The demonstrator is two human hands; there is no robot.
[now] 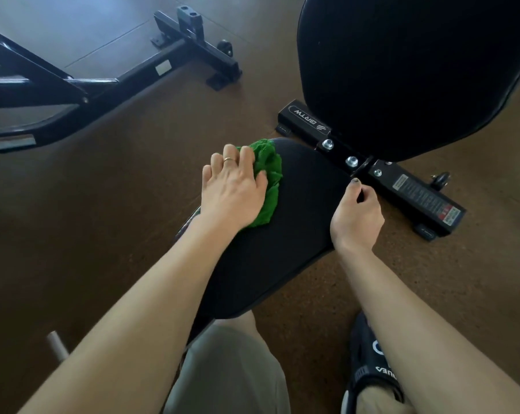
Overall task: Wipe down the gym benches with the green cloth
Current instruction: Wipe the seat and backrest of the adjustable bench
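Note:
A black padded bench seat (294, 222) lies in front of me, and its black backrest pad (414, 73) rises at the upper right. My left hand (231, 189) presses a bunched green cloth (269, 174) flat onto the seat's far left edge, fingers spread over it. My right hand (357, 213) grips the seat's right edge, thumb on top and fingers curled under the pad.
The bench's black base bar (414, 192) with bolts and a warning label crosses the brown floor at right. Another black machine frame (82, 85) stands at the upper left. My knee in beige shorts (228, 366) and a dark shoe (369, 363) are below.

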